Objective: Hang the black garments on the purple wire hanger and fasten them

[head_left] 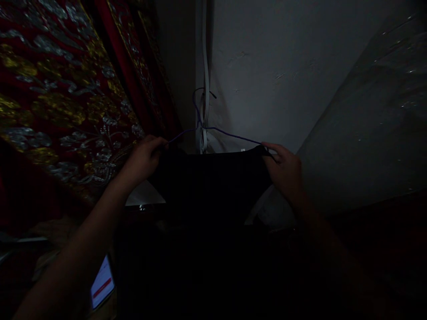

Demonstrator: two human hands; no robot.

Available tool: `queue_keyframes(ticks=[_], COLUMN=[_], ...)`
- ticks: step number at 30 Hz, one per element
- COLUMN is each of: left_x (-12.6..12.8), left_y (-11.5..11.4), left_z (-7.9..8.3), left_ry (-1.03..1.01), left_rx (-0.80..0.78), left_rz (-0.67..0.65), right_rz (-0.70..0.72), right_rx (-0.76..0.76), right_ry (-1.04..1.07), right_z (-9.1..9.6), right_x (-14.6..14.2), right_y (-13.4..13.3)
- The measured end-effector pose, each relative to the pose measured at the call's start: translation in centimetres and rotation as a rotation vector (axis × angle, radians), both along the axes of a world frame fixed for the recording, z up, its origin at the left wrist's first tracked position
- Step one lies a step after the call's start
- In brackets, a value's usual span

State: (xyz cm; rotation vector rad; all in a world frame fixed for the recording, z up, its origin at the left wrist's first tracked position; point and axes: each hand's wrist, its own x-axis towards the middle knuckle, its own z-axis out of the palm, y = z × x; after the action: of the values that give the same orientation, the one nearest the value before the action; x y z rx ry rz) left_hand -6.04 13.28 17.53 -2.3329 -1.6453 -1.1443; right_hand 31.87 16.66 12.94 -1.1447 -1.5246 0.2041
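Note:
A purple wire clothes hanger (230, 134) spans the space between my hands, its hook pointing up. Black cloth, seemingly a garment (210, 182), hangs below it, with its upper edge stretched between both hands. My left hand (147, 155) is closed, pinching the left end of the hanger and the cloth's corner. At the opposite end, my right hand (283, 169) grips the other corner, thumb and fingers around hanger and cloth. The lower part of the cloth disappears into darkness.
Red fabric with gold and silver decoration (60, 98) covers the left side. Behind the hanger, a white cable (205, 58) runs down a pale wall (267, 66). Clear plastic sheeting (373, 124) is at the right. A phone with its screen lit (102, 284) lies lower left.

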Motion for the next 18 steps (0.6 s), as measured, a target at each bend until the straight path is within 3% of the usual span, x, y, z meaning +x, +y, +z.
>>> queue_keyframes(ticks=[3,8,11,14,18], left_x=[-0.2,0.1,0.2,-0.2,-0.6], left_y=[0.1,-0.1,-0.2,-0.3,-0.1], left_z=[-0.5,-0.6,-0.5,-0.6,-1.0], left_ry=[-0.035,-0.109,-0.107,-0.128,-0.173], left_rx=[-0.025,-0.127,-0.146,-0.045,0.042], left_rz=[-0.020,-0.027,-0.001,0.065,0.240], right_rz=[0.013,-0.061,-0.012,0.040,0.238], right_rx=[-0.026,0.070,0.040,-0.014,-0.177], right_ry=[0.021,0.163,0.087,0.103,0.136], right_z=[-0.1,-0.7,-0.7,-0.2,0.8], right_x=[0.5,0.6,0.8,1.4,2.4], right_y=[0.3,0.9,0.9,0.6,0.6])
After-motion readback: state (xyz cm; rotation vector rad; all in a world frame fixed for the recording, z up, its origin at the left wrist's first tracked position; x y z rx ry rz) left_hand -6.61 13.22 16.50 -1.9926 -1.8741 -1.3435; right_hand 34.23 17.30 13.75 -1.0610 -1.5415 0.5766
